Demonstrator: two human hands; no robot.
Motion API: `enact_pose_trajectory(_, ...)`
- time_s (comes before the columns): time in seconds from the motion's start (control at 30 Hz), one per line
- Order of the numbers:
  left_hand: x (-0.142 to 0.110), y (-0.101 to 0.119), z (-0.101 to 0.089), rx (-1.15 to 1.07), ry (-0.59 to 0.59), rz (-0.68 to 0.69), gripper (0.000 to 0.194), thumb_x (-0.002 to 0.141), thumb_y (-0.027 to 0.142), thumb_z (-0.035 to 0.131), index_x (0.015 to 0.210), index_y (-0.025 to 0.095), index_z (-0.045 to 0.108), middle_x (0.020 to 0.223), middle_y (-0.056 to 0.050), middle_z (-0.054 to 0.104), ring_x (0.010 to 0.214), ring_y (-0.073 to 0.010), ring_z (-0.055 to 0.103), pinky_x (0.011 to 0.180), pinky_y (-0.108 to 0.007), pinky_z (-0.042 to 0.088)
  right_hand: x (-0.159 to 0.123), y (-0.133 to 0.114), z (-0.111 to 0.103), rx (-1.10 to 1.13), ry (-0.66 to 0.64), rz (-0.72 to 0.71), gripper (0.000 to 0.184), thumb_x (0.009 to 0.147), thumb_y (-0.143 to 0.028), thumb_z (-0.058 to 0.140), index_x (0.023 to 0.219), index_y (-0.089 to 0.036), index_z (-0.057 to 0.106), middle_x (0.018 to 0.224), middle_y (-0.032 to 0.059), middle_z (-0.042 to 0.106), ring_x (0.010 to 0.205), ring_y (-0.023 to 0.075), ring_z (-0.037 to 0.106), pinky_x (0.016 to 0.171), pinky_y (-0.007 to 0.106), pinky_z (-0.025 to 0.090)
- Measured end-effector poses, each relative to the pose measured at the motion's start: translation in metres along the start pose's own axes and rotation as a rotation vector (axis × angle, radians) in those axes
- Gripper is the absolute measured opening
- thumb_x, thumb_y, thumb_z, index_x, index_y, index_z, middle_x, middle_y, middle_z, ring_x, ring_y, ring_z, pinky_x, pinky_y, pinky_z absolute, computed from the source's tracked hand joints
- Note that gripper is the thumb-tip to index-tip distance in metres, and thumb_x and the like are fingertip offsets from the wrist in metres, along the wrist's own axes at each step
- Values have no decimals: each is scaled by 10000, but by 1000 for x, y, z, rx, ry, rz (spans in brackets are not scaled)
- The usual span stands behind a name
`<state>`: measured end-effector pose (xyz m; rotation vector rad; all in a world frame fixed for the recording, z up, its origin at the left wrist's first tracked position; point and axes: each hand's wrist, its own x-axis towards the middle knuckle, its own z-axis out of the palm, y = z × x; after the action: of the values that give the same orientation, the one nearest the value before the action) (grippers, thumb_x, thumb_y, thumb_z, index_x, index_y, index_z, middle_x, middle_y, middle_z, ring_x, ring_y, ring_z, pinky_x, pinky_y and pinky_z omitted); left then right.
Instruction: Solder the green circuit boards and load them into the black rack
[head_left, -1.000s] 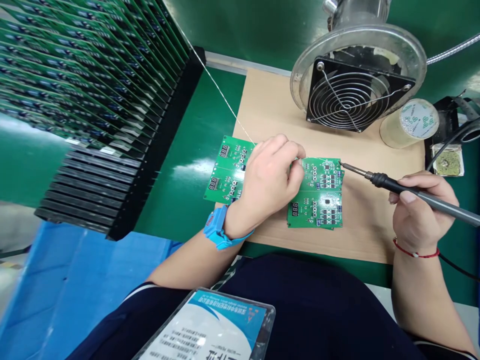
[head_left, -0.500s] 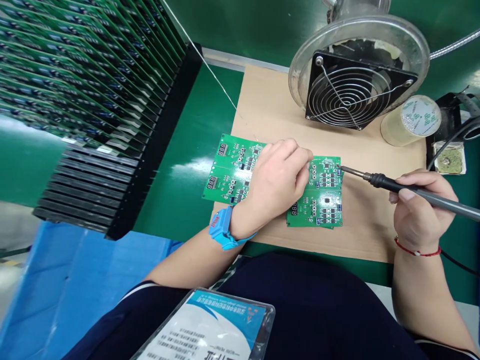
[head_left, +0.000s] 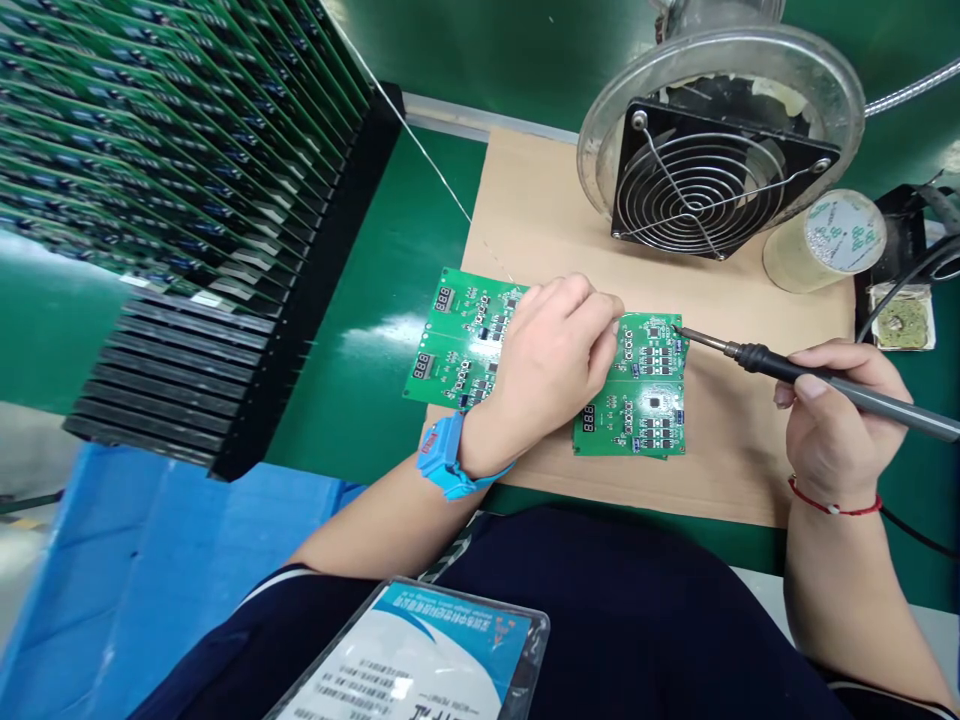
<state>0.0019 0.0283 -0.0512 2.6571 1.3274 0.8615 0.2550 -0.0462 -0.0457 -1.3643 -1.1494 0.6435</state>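
Note:
My right hand [head_left: 844,415] is closed around a soldering iron [head_left: 840,380]. Its tip meets the upper right corner of a green circuit board [head_left: 628,415] with digit displays and dark chips. My left hand [head_left: 559,345], wearing a blue wristband, is pinched over the boards. A thin solder wire [head_left: 439,175] runs down from the upper left and passes behind that hand, whose fingertips grip it near the board's top edge. Beneath the left wrist lies a second green board [head_left: 450,335], partly covered. Another board's edge shows under the right one.
A black rack [head_left: 300,290] packed with upright circuit boards stands at left. At the back, a fan with a wire guard [head_left: 694,205] overhangs the cardboard sheet [head_left: 525,190]. To its right are a tape-topped cylinder [head_left: 825,245] and a sponge tray [head_left: 902,315].
The iron's tip has shifted very slightly up and left at the board's corner. My left hand has hardly moved, and the boards lie as before.

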Motion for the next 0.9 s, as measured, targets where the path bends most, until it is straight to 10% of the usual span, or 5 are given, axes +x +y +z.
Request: enact_pose_trajectory(0.9,1,7,3,59,36,144,221,1013,120,463,922,181,655,811,-47,634,735,-195,541,658,-339,398,1,-1,-2,23,-20,-25,116,739,-216,706,834,-255,758,691,-29,646,496,134,546,465,307,382)
